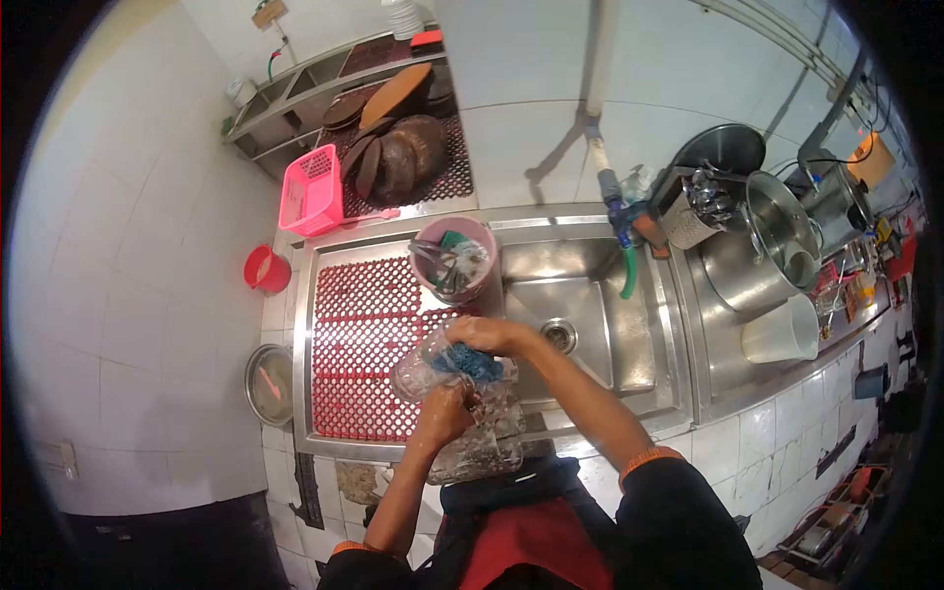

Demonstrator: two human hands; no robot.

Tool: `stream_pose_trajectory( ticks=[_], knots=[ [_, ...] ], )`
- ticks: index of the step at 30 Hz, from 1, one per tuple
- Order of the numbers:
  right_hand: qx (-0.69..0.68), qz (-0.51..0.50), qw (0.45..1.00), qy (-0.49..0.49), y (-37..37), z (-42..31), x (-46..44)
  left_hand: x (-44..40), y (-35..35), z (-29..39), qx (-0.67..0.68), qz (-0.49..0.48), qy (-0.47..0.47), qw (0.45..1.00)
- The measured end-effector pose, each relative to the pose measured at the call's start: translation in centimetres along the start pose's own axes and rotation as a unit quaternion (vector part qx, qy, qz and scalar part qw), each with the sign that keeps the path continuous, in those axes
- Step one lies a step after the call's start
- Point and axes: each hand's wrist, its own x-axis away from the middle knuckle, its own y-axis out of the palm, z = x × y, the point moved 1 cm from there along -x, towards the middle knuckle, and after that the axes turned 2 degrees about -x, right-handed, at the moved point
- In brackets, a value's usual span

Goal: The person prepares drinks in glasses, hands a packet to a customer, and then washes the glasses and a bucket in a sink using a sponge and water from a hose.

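Observation:
My left hand (447, 411) is closed at the near edge of a clear, see-through container (413, 376), wet and tilted over the red mat. My right hand (484, 335) curls over a blue mesh scrubber (474, 364), pressed to the container's side. Parts of both hands' fingers are hidden by the scrubber and the container. More clear plastic containers (477, 454) rest at the counter's front edge, just below my hands. Behind them stands a pink bucket (489, 280) with suds, metal utensils and a green scouring pad.
A steel sink basin (590, 324) lies to the right, under a tap with a green hose (629, 273). The red perforated mat (359, 364) covers the left drainboard. A pink basket (313, 192) and dark pots (398, 162) sit behind. Farther right are a large steel pot (733, 265) and a white pitcher (777, 332).

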Motion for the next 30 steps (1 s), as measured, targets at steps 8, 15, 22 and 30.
stream_pose_trajectory(
  ticks=[8,15,22,30],
  knots=[
    [-0.139,-0.246,0.951,0.126,5.2,0.7,-6.4,2.9,-3.1,-4.4,0.051,-0.032,0.012,0.998],
    [-0.025,0.162,0.956,0.242,-6.4,-0.3,-6.3,4.6,-3.6,-11.1,0.222,0.122,-0.075,0.965],
    [0.37,0.3,0.834,0.279,-7.6,3.0,-12.1,4.6,-3.0,-14.5,0.066,0.248,0.004,0.966],
    [0.246,0.08,0.753,0.605,-4.7,9.8,-13.5,1.6,0.7,-16.7,0.241,0.315,-0.064,0.915]
  ],
)
